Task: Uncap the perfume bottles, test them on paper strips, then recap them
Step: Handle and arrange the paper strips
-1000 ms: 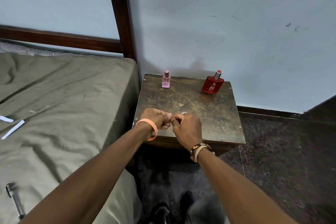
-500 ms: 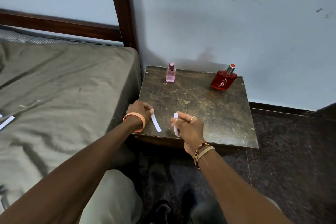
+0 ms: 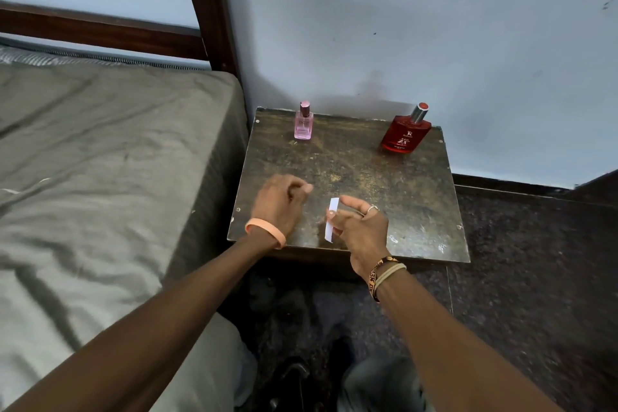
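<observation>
**Paper strip pinched in the right hand**

The white paper strip (image 3: 331, 219) stands nearly upright, pinched between thumb and fingers of the right hand (image 3: 359, 231) above the near edge of the bedside table (image 3: 418, 197); the left hand (image 3: 279, 202), just beside it, is blurred, fingers curled, and I cannot tell whether it holds anything; beyond the left hand stands the capped pink bottle (image 3: 303, 122); beyond the right, the capped red bottle (image 3: 405, 134).
</observation>
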The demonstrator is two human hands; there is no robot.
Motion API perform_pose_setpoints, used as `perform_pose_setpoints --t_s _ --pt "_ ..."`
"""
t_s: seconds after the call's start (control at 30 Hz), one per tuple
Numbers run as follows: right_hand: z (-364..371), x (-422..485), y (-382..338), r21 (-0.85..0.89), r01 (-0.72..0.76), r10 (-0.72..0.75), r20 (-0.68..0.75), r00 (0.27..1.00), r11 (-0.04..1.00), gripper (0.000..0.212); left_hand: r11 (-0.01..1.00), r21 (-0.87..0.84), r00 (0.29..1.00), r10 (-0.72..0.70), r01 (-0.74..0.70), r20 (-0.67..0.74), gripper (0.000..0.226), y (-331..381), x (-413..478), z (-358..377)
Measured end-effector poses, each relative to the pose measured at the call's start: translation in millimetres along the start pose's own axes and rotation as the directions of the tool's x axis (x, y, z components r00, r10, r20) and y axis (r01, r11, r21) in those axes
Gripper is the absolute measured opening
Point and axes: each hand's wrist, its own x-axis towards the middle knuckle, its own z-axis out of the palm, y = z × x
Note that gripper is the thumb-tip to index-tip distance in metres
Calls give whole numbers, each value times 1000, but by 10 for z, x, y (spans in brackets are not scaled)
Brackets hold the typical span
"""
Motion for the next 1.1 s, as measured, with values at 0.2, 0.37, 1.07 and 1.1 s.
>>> perform_pose_setpoints --t_s 0.2,0.37,1.07,1.1 --pt "-154 -108 -123 -92 103 -104 -17 994 990 39 845 -442 920 -137 302 368 16 471 -172 213" --pt "-428 -146 -178 -149 116 -117 6 993 982 44 753 -528 908 -229 393 349 7 690 -153 331" --pt "-869 522 -21 -266 -9 -59 -246 967 964 30 990 -102 952 -59 94 301 9 744 465 1110" --pt "-862 557 -13 -284 -14 -62 -255 965 959 29 995 -71 955 -42 66 292 8 745 481 1139"
